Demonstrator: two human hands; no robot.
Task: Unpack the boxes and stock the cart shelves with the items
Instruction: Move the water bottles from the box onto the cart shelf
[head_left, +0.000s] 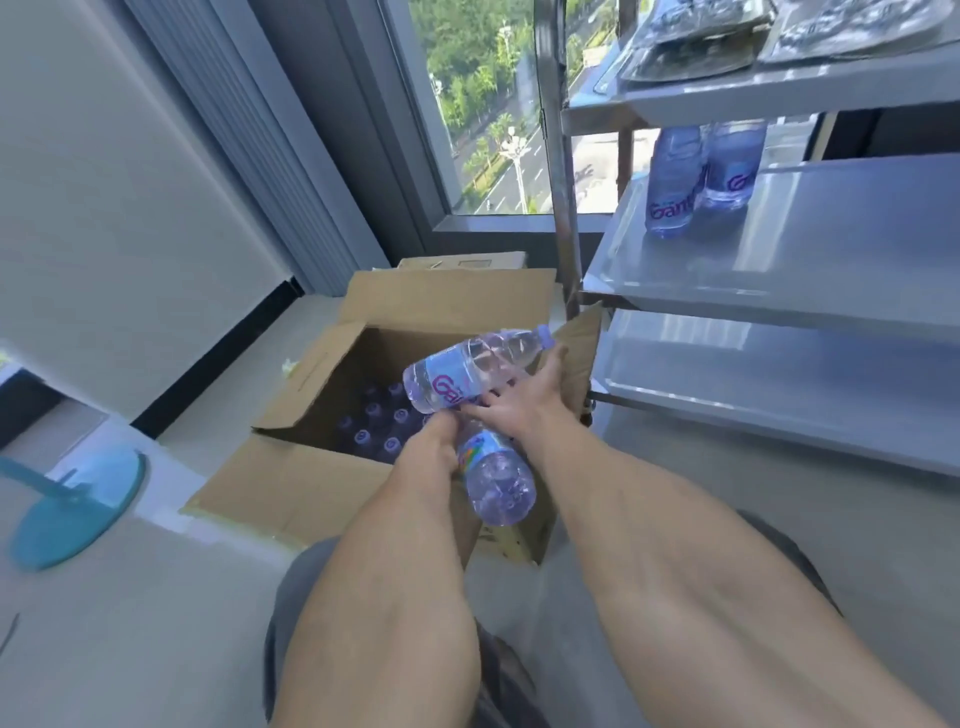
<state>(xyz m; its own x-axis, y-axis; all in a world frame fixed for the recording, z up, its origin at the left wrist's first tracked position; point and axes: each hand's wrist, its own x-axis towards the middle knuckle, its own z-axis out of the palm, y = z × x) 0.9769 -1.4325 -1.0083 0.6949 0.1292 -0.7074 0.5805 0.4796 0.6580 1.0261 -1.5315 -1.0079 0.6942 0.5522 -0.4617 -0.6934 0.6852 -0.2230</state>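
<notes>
Head view: right hand (524, 400) grips a bottle (470, 371) lying sideways above the open box (322, 364), cap toward the cart (779, 260). Left hand (434, 447) holds a second bottle (498, 478), base toward the camera. More capped bottles stand in the box; two bottles (696, 176) stand on the cart's middle shelf.

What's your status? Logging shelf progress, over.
Left hand grips one bottle, right hand another. Two bottles on middle shelf. Path clear.
</notes>
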